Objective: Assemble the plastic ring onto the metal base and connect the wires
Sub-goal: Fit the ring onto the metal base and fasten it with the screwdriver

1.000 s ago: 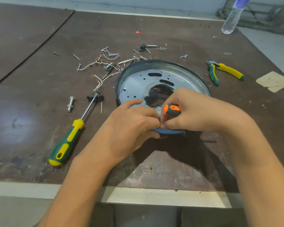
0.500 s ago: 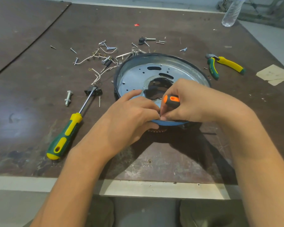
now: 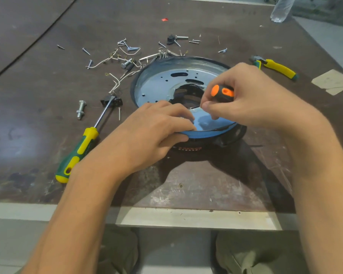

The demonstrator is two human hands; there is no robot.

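Right hand (image 3: 255,99), gripping orange screwdriver (image 3: 223,92), drew apart from left hand (image 3: 146,133) | left pinches metal base (image 3: 158,86) rim | red lettering (image 3: 188,148) illegible

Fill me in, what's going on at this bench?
A person is working on the base. The left hand grips its near rim, thumb underneath, while the right hand holds a small screwdriver over it, by the middle; the tip is hidden. The wires lie loose on the table among scattered screws. A green screwdriver and pliers lie unused.
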